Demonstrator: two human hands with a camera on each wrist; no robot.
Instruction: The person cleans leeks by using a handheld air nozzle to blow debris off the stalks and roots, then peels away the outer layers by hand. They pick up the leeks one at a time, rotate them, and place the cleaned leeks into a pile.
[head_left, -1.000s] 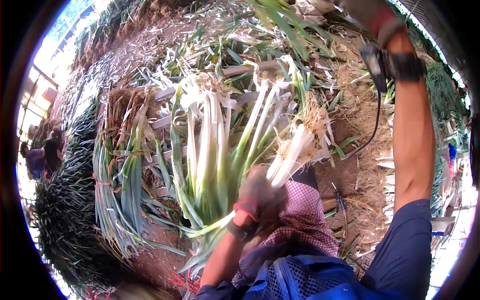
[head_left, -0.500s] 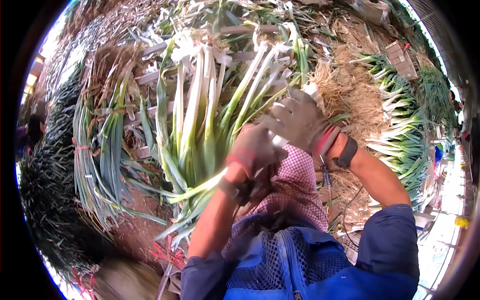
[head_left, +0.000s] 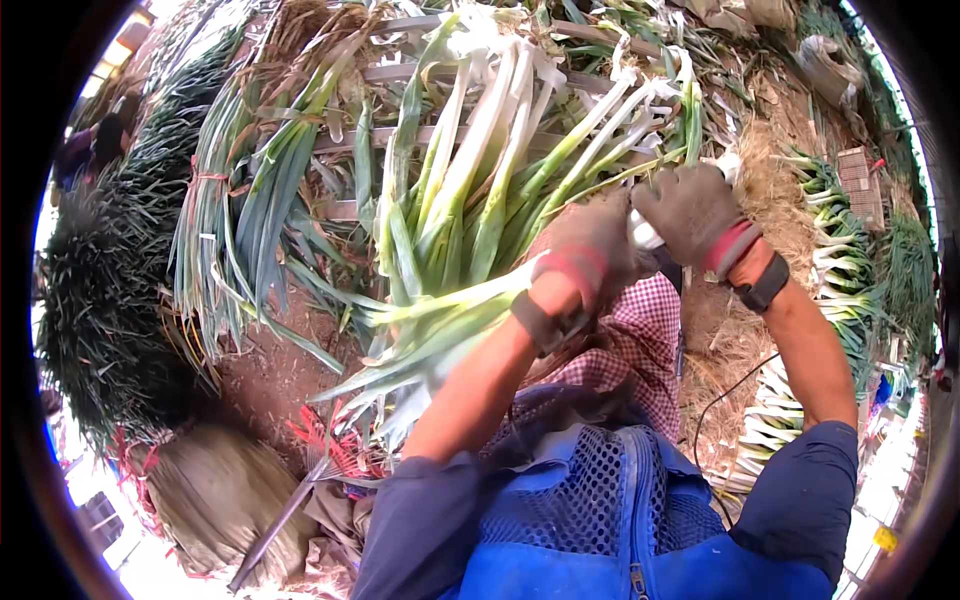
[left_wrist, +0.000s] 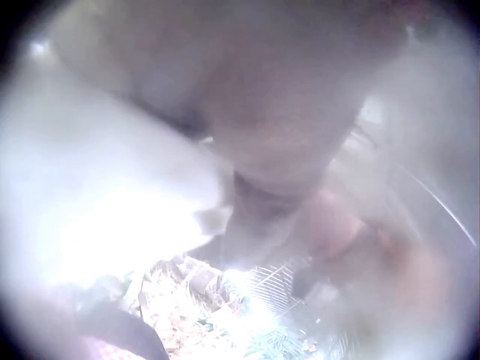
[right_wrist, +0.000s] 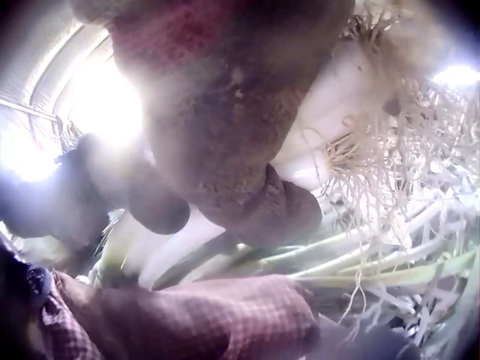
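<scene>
Bare brown ground [head_left: 262,345] shows around my work, with dark green leaves [head_left: 105,290] heaped along the far left and a big sack [head_left: 215,490] at the lower left. In front of me, loose leeks [head_left: 490,170] lie across grey slats [head_left: 335,143], their pale root ends pointing away. My left hand [head_left: 588,245] is closed round a handful of leeks [head_left: 646,232] above the checked cloth [head_left: 640,320] on my lap; their leaves trail under my left wrist toward the loose ones. My right hand [head_left: 690,208] grasps the same handful nearer the root end, and the view from that wrist shows its fingers curled at the white stems, with stringy roots [right_wrist: 375,161] sticking out beyond. The left wrist view is too blurred to add anything. As I judge it, I am partway along: a row of leeks [head_left: 838,245] lies side by side to my right, looking sorted, next to a mat of stringy brown roots [head_left: 770,205]. The handful I hold seems unfinished, since its roots are on, and the loose ones ahead look left to do. A tied bundle [head_left: 210,190] on my left also seems untouched; how many remain altogether I can't tell.
</scene>
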